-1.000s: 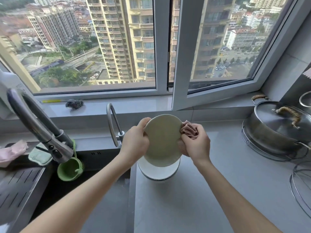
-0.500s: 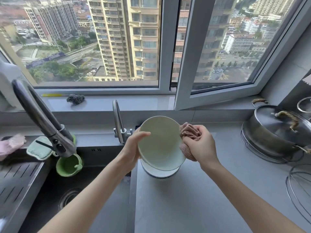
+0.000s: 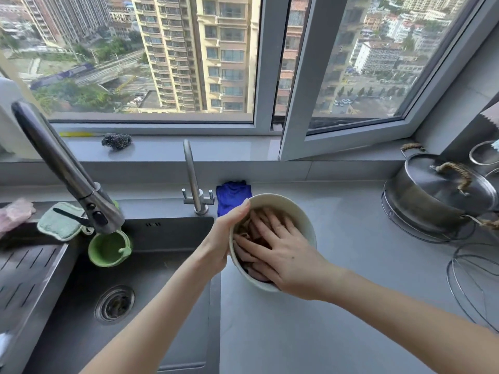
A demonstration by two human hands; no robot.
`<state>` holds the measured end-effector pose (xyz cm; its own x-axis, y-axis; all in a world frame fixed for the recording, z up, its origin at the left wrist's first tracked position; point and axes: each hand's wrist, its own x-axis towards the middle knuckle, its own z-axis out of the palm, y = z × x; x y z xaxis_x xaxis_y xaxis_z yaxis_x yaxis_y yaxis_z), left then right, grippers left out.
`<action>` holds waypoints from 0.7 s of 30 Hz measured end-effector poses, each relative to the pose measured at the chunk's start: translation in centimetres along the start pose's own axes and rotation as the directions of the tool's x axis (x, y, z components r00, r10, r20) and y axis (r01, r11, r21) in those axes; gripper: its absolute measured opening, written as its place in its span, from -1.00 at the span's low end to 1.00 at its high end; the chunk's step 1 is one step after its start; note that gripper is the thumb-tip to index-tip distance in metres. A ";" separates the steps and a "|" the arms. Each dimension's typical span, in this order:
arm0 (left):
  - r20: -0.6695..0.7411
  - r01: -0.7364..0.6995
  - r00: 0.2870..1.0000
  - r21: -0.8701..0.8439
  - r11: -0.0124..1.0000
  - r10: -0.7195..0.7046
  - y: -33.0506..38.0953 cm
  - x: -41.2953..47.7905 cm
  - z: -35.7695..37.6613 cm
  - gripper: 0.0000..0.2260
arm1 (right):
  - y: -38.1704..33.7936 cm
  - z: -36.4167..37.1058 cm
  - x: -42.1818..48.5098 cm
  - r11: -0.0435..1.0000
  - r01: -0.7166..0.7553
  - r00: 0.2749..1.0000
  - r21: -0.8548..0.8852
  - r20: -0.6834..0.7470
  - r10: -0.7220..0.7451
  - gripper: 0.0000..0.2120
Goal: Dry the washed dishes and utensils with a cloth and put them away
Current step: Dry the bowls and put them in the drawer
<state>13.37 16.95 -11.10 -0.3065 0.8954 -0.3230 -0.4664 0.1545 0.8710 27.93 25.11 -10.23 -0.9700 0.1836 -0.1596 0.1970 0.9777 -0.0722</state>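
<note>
A pale cream-green bowl (image 3: pixel 298 210) is tilted towards me, over the counter edge beside the sink. My left hand (image 3: pixel 225 238) grips its left rim, thumb on the top edge. A pink cloth (image 3: pixel 249 229) lies bunched inside the bowl. My right hand (image 3: pixel 283 252) is inside the bowl and presses the cloth against the inner wall with spread, straight fingers. The bowl's lower side is hidden behind my right hand.
The dark sink (image 3: pixel 151 268) lies to the left, with a tall faucet (image 3: pixel 67 168), a green cup (image 3: pixel 109 249) and a small tap (image 3: pixel 193 179). A blue cloth (image 3: pixel 232 195) lies behind the bowl. At the right stand a lidded steel pot (image 3: pixel 437 195) and a wire rack (image 3: pixel 472 279).
The bowl has turned from showing its underside to facing open towards me. My right hand has moved with the cloth from the outer rim into the bowl. The white dish below is no longer seen.
</note>
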 end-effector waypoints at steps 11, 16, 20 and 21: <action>0.136 0.103 0.987 -0.104 0.989 -0.088 0.0 -0.2 -0.9 -0.68 | -1.4 -3.8 -2.6 0.988 0.049 0.905 0.143 0.412 -0.105 -0.52; 0.265 0.111 0.957 0.046 0.993 -0.119 1.5 0.9 -0.1 -0.68 | 0.9 -4.5 -3.2 0.866 0.276 0.954 -0.418 0.233 -0.191 -0.49; 0.187 0.125 0.974 0.013 0.992 -0.125 1.1 1.3 0.8 -0.65 | -0.6 -3.1 -3.9 0.977 0.056 0.982 -0.206 0.189 -0.016 -0.46; 0.140 0.141 0.981 -0.023 0.990 -0.136 0.8 1.4 1.0 -0.63 | -1.2 -2.7 -3.9 0.998 -0.023 0.977 -0.065 0.210 0.036 -0.43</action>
<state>13.40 18.72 -10.43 -0.1211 0.9156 -0.3834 -0.5241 0.2691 0.8081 31.12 23.48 -6.84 -0.9109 0.1931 -0.3648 0.2090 0.9779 -0.0044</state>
